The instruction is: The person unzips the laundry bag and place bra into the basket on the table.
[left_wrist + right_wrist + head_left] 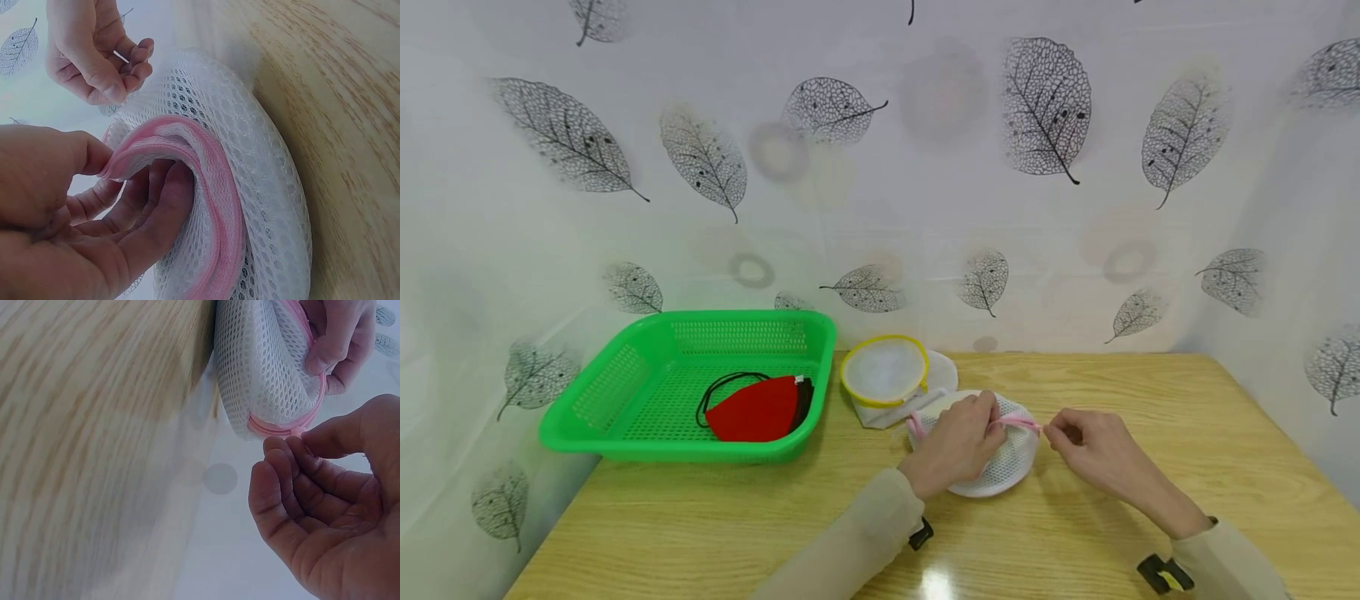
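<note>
A white mesh laundry bag (1011, 462) with a pink zipper (228, 231) stands on the table. My left hand (957, 442) grips its pink-edged opening, thumb on one side and fingers tucked inside the mouth, as the left wrist view (94, 212) shows. At the bag's right end, thumb and forefinger of my right hand (1097, 454) pinch the small pink zipper pull (297, 431). The other fingers of that hand are loosely curled below it in the right wrist view. Part of the bag is hidden behind my left hand.
A green plastic basket (681, 452) stands at the left, holding a red cloth item (756, 410) with a black cord (722, 382). Behind the bag lies a yellow-rimmed round mesh piece (883, 371) over a whitish one (942, 371). A leaf-print curtain (880, 208) hangs behind the table.
</note>
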Action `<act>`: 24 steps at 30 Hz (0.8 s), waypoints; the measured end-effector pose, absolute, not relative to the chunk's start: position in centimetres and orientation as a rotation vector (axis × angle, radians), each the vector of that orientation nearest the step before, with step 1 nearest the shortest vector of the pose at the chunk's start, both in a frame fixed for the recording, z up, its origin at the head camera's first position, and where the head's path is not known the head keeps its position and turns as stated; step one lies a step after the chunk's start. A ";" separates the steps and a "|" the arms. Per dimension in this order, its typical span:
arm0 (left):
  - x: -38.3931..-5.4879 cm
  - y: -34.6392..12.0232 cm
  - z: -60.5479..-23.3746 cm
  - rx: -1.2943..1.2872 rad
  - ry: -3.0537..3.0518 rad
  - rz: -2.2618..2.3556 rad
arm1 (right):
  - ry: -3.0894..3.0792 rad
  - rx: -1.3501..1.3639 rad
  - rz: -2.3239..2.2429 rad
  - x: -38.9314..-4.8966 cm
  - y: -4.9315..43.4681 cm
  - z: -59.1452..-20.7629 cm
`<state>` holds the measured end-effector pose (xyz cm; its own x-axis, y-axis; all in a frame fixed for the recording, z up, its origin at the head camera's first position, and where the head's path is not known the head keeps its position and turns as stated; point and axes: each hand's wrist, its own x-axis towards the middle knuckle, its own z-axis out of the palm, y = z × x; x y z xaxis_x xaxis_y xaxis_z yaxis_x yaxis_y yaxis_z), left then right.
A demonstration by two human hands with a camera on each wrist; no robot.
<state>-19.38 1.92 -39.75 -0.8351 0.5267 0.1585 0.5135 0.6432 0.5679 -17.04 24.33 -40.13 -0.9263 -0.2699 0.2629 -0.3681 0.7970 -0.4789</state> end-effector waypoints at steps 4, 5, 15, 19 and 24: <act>-19.3 1.9 -39.7 0.891 2.818 0.988 | -2.831 0.478 0.802 -17.0 24.4 -40.2; -19.3 1.9 -39.7 0.886 2.815 0.991 | -2.835 0.476 0.800 -17.0 24.4 -40.2; -19.2 1.9 -39.6 0.862 2.804 1.004 | -2.862 0.474 0.796 -17.0 24.5 -40.4; -19.2 2.0 -39.7 0.856 2.810 0.999 | -2.863 0.472 0.800 -17.0 24.6 -40.5; -19.3 2.0 -39.8 0.868 2.825 0.973 | -2.868 0.477 0.804 -17.1 24.6 -40.5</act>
